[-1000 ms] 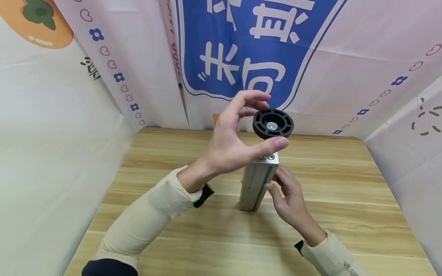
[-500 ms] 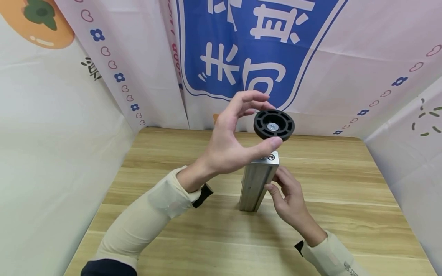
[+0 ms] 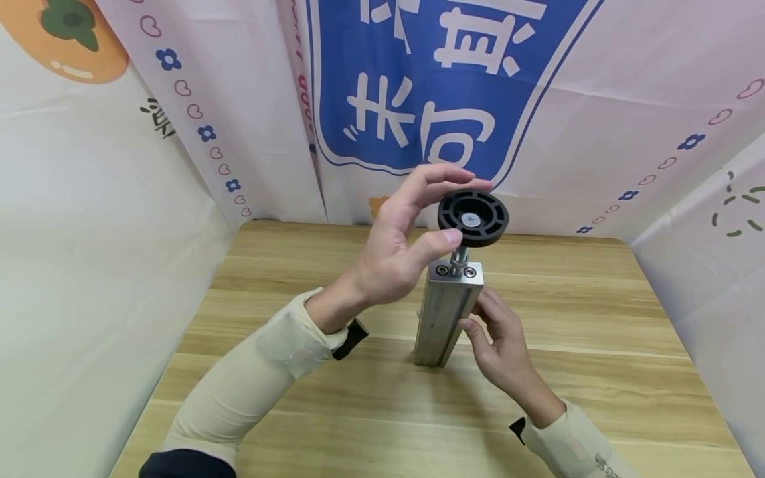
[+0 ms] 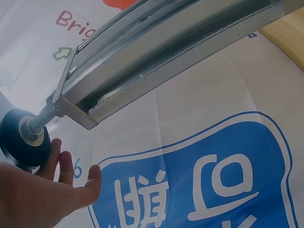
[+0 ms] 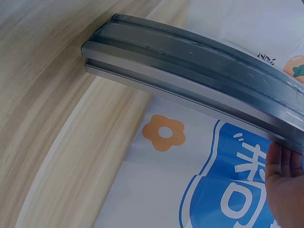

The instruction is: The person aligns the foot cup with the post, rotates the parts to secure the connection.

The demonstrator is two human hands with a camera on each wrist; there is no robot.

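An aluminium profile (image 3: 445, 318) stands upright on the wooden table (image 3: 597, 332) in the head view. From its end plate rises a threaded stud (image 3: 459, 257), topped by a round black levelling foot (image 3: 472, 220) with a screw at its centre. My left hand (image 3: 394, 249) holds the foot by its rim, thumb on the near side and fingers round the far side. Below the foot, the left wrist view shows a hex nut (image 4: 34, 126) on the stud. My right hand (image 3: 502, 342) grips the profile's right side; its fingers are partly hidden behind the metal.
Printed cloth walls surround the table on its far, left and right sides. A large blue panel (image 3: 430, 73) with white characters is on the back cloth (image 3: 257, 99). Behind the profile runs the table's far edge.
My left thumb has slid leftward along the foot's near rim, uncovering the stud and end plate, while the fingers have moved right along the far rim. My right hand has stayed put.
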